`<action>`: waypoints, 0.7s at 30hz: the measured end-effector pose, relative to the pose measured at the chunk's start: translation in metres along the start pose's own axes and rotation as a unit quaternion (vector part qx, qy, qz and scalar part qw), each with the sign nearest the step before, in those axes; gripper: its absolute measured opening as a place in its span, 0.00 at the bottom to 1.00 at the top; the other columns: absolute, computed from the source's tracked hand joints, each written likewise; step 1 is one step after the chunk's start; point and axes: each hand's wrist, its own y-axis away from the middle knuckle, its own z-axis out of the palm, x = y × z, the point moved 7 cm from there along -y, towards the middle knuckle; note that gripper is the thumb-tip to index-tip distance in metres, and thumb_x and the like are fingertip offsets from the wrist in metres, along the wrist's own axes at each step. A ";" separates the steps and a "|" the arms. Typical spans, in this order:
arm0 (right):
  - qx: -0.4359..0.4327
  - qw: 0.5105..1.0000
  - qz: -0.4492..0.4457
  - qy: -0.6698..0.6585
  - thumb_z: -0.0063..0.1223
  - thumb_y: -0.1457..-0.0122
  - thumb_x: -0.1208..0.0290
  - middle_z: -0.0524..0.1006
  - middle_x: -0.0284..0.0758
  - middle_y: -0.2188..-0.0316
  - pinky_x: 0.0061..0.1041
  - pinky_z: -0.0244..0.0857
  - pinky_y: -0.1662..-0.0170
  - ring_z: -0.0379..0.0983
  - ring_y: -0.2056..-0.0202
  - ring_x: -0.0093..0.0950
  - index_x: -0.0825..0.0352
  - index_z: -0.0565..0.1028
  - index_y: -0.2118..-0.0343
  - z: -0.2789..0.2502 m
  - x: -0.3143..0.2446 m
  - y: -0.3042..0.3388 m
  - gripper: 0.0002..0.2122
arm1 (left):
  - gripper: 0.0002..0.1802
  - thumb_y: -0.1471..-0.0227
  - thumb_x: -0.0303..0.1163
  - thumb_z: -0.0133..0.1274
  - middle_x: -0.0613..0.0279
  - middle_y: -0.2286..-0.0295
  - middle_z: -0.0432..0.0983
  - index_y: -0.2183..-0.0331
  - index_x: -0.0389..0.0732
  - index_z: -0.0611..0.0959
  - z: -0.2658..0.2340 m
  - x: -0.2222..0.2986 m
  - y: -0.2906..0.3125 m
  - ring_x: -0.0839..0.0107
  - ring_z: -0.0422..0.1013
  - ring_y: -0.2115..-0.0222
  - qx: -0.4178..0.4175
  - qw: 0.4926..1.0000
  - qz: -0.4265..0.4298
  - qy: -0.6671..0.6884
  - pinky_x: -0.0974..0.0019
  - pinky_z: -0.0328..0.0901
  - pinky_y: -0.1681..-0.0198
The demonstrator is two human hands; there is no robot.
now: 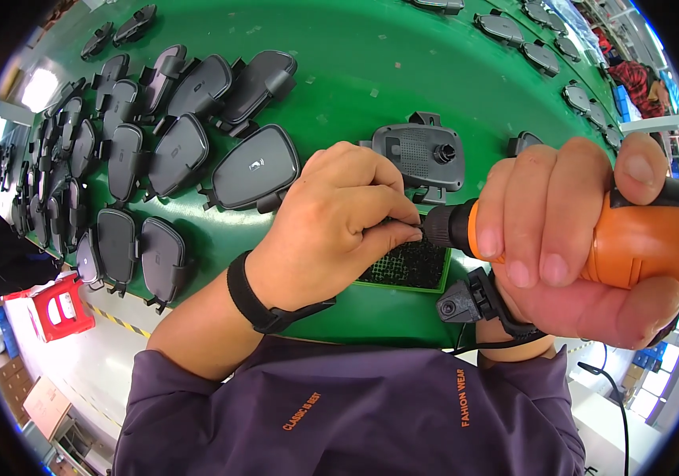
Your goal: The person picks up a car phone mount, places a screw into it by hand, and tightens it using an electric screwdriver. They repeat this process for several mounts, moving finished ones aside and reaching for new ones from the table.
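My right hand (545, 230) is wrapped round an orange cordless screwdriver (644, 242), whose black chuck (450, 228) points left. Thumb and forefinger of my left hand (331, 214) are pinched together right at the chuck's tip. Whatever sits between those fingertips is too small and hidden to name. Just below them lies a shallow green-rimmed tray (407, 287) of small black pieces, likely screws, partly covered by my left hand. Beyond my hands a black phone holder (415, 155) rests back side up, its round mount showing. Another phone holder (256, 168) lies face up beside my left hand.
Many more black phone holders (123, 163) crowd the left of the green table (339, 79). Others (541, 57) stand along the far right, where a person in red plaid (633, 83) is seen. A red stool (58, 309) stands on the floor at left.
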 end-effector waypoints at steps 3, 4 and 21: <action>0.007 1.000 0.001 -0.004 0.52 0.39 0.45 0.72 0.28 0.75 0.29 0.67 0.65 0.68 0.76 0.24 0.63 0.67 0.43 0.001 0.003 -0.001 0.29 | 0.09 0.64 0.25 0.68 0.66 0.69 0.75 0.75 0.41 0.85 -0.002 -0.002 -0.001 0.62 0.71 0.65 0.007 1.000 0.011 0.020 0.61 0.64 0.59; 0.009 1.000 0.002 -0.006 0.51 0.39 0.45 0.72 0.28 0.75 0.29 0.67 0.65 0.68 0.76 0.24 0.63 0.67 0.43 0.002 0.005 -0.002 0.29 | 0.12 0.65 0.23 0.68 0.63 0.67 0.75 0.71 0.40 0.84 -0.002 -0.003 0.000 0.61 0.71 0.63 -0.005 0.999 0.030 0.015 0.60 0.65 0.58; 0.031 0.994 0.049 0.087 0.48 0.38 0.44 0.70 0.29 0.79 0.29 0.66 0.68 0.66 0.78 0.24 0.65 0.68 0.47 0.019 0.043 -0.039 0.27 | 0.36 0.57 0.24 0.65 0.44 0.55 0.71 0.45 0.32 0.72 0.008 -0.037 -0.006 0.50 0.70 0.59 0.025 0.994 -0.108 -0.014 0.56 0.67 0.54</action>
